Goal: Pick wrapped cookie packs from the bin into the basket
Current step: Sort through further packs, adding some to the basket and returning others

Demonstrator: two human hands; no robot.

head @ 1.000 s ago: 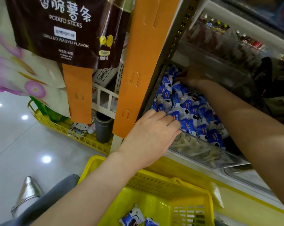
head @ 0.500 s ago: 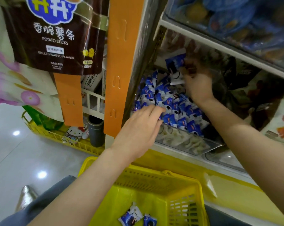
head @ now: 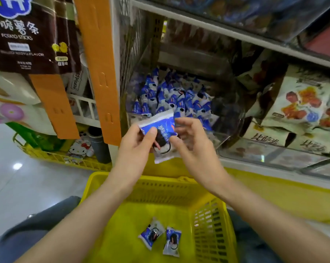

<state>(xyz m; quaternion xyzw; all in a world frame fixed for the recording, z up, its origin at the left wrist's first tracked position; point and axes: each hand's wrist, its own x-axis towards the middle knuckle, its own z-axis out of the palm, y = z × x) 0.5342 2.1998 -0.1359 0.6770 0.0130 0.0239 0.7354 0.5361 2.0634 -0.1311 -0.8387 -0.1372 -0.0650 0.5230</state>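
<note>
Left hand [head: 135,149] and right hand [head: 196,149] have left the bin [head: 220,136].
Fingers [head: 185,123] pinch one pack [head: 160,132] over the basket [head: 160,188]; release looks next.

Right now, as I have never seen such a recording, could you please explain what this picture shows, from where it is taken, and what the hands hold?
There is no machine here. A person wears one camera on the head, and it looks forward and down. The left hand and the right hand hold one blue-and-white wrapped cookie pack between them. Lower in the picture is a yellow plastic basket, with two similar packs on its floor. Behind the hands, a clear plastic bin on the shelf holds many more packs.
</note>
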